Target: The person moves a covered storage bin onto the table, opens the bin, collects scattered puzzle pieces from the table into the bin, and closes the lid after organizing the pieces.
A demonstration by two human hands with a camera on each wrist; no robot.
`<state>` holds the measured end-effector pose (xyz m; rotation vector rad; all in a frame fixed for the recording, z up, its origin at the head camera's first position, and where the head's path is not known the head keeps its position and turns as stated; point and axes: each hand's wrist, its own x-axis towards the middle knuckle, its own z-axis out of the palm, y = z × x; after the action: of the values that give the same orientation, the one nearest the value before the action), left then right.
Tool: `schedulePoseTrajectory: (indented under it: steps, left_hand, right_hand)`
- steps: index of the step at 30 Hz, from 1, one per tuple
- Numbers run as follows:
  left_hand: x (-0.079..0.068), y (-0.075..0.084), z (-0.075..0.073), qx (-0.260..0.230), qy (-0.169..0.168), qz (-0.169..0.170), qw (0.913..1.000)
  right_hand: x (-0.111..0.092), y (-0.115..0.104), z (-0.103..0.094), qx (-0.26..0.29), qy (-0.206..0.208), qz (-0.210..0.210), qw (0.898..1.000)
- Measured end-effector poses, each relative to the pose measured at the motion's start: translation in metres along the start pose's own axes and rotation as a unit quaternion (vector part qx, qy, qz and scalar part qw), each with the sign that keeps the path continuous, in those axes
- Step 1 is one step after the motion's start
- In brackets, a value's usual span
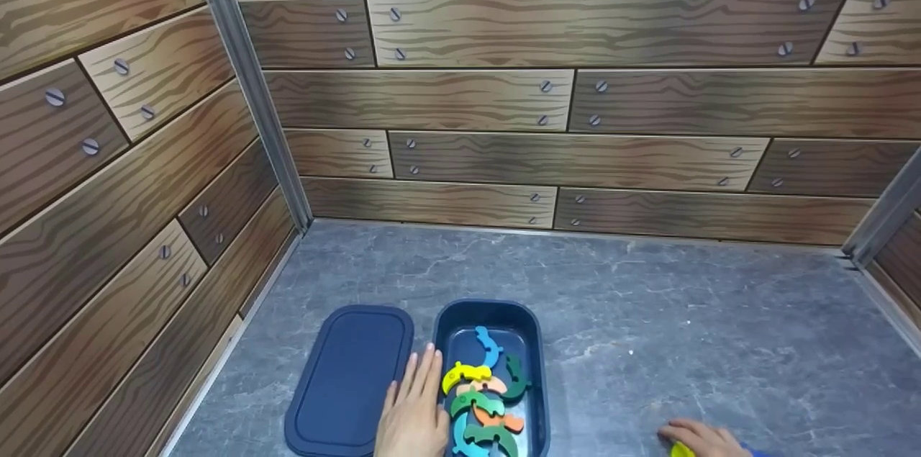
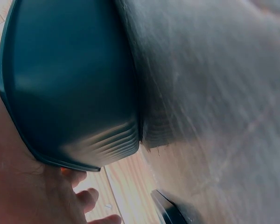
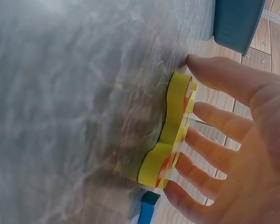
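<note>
In the head view, my left hand [image 1: 414,414] lies with straight fingers along the left rim of a dark blue box [image 1: 541,385]. Several curved animal-shaped pieces, among them a yellow piece [image 1: 466,373] and a light blue piece [image 1: 488,347], lie piled in the box. The left wrist view shows the box's outer wall [image 2: 74,84] beside that hand. Far to the right, my right hand [image 1: 705,439] is over another yellow piece [image 3: 172,130] on the table. Its thumb and fingers are spread around the piece without visibly pinching it.
A dark blue lid [image 1: 350,378] lies flat left of the box. Close to the right hand's yellow piece is a blue piece [image 3: 149,206]. Wood-patterned walls [image 1: 475,97] enclose the grey marbled table [image 1: 647,313] at the back and sides.
</note>
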<state>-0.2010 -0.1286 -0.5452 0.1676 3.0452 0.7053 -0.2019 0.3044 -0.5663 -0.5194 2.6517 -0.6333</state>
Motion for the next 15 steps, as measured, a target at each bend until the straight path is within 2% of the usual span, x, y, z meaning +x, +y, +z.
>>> schedulePoseTrajectory:
  steps: [8, 15]
  left_hand:
    - [0.001, -0.0012, 0.0008, 0.001, -0.008, 0.0, 1.0]
    - [0.0011, -0.0014, 0.0007, -0.004, -0.007, -0.001, 1.0]
  right_hand:
    - [-0.0002, 0.0027, 0.0003, -0.025, 0.002, -0.024, 0.999]
    - [-0.0009, 0.0048, 0.0014, -0.024, 0.005, -0.023, 0.999]
